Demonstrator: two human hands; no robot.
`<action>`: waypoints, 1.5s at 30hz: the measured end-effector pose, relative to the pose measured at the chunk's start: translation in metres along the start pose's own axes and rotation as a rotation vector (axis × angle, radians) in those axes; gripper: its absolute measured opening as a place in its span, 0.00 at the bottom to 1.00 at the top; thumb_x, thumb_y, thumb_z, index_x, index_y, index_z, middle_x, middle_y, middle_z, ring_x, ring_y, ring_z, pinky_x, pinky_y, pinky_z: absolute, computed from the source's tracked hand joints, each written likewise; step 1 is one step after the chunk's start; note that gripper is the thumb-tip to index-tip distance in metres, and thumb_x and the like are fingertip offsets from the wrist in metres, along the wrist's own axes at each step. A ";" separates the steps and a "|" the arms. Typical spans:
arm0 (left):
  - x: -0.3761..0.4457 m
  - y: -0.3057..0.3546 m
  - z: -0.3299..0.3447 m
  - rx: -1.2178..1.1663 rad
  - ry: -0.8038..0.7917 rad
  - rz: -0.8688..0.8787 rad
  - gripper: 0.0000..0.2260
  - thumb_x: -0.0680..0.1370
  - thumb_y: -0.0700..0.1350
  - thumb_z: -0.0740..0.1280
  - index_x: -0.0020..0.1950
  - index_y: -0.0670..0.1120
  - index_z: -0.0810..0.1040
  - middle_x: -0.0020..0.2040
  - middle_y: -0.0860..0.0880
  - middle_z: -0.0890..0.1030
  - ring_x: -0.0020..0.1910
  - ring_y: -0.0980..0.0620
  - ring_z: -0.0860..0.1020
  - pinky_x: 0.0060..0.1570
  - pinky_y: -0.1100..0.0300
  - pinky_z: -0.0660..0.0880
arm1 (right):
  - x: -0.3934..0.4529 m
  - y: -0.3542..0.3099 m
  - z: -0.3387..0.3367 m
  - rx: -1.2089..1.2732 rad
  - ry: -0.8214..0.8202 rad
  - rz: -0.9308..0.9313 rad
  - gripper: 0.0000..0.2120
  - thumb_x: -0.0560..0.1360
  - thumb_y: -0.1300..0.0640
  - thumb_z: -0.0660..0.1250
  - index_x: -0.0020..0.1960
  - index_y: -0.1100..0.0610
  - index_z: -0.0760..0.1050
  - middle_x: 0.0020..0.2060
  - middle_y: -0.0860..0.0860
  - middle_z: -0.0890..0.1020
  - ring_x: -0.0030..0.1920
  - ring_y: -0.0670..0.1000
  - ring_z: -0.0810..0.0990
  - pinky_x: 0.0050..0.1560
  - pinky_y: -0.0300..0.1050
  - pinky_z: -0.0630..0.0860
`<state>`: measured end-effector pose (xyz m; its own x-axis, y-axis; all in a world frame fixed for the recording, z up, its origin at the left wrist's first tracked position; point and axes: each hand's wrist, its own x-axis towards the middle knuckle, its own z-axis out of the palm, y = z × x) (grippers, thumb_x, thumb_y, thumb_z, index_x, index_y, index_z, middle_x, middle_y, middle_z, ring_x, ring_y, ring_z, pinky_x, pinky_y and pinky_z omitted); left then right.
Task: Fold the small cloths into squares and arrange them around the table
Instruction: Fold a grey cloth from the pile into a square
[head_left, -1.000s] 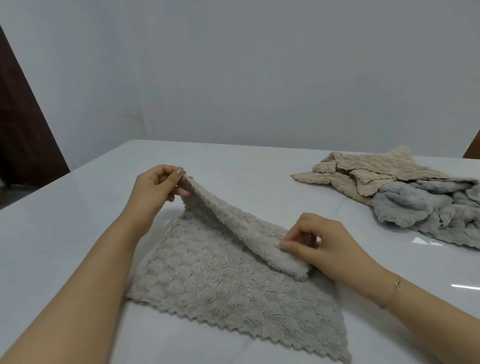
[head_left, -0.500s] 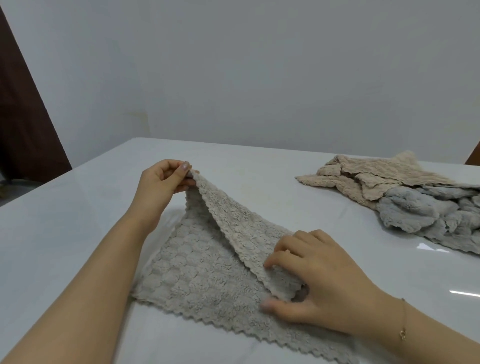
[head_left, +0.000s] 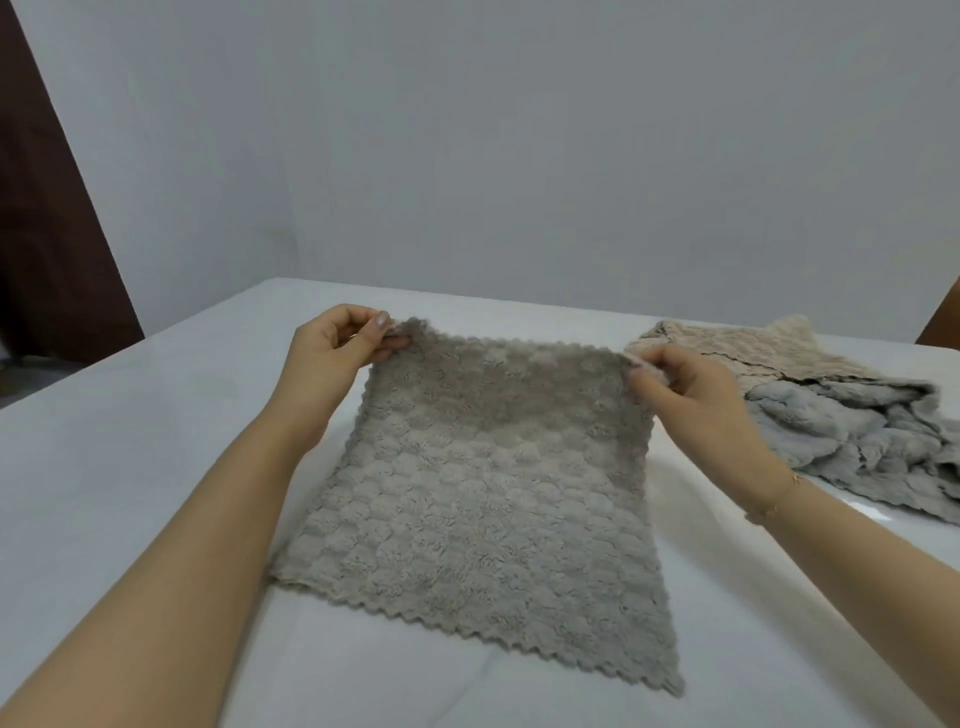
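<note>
Both hands, left (head_left: 340, 345) and right (head_left: 685, 387), pinch the cloth's (head_left: 478, 499) far corners; uneven pulling could skew the fold.

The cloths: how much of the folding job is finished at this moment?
Done: nothing visible; no folded square lies on the table. In hand: the left hand and right hand each pinch a far corner of the grey cloth, spread open and unfolded. Left: that cloth, plus the rumpled pile of beige and grey cloths at the right, then arranging them.
</note>
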<state>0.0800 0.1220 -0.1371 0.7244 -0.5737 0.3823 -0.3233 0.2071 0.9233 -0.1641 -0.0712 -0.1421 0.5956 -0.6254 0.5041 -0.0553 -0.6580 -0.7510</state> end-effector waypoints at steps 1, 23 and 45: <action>-0.002 -0.001 -0.001 -0.020 0.000 -0.011 0.05 0.80 0.42 0.63 0.51 0.42 0.78 0.49 0.46 0.83 0.51 0.51 0.83 0.55 0.61 0.77 | 0.002 0.001 0.000 -0.003 0.016 -0.014 0.03 0.76 0.58 0.66 0.45 0.55 0.78 0.39 0.58 0.81 0.41 0.64 0.77 0.42 0.58 0.75; -0.151 -0.002 -0.035 0.269 0.150 -0.102 0.07 0.74 0.37 0.71 0.47 0.47 0.77 0.41 0.55 0.80 0.42 0.60 0.78 0.41 0.70 0.75 | -0.109 0.005 -0.018 -0.258 -0.317 -0.770 0.06 0.72 0.60 0.67 0.42 0.62 0.81 0.43 0.51 0.83 0.42 0.49 0.80 0.44 0.40 0.75; -0.155 -0.002 -0.033 0.512 0.143 -0.149 0.16 0.71 0.32 0.67 0.46 0.53 0.78 0.47 0.54 0.77 0.42 0.59 0.74 0.38 0.69 0.70 | -0.113 -0.003 -0.015 -0.279 -0.574 -0.798 0.06 0.74 0.58 0.66 0.41 0.58 0.81 0.43 0.49 0.81 0.43 0.50 0.77 0.42 0.42 0.73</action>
<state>-0.0116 0.2363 -0.1973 0.8486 -0.4470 0.2831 -0.4405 -0.3004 0.8460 -0.2436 -0.0046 -0.1901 0.8304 0.2852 0.4786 0.3846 -0.9150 -0.1220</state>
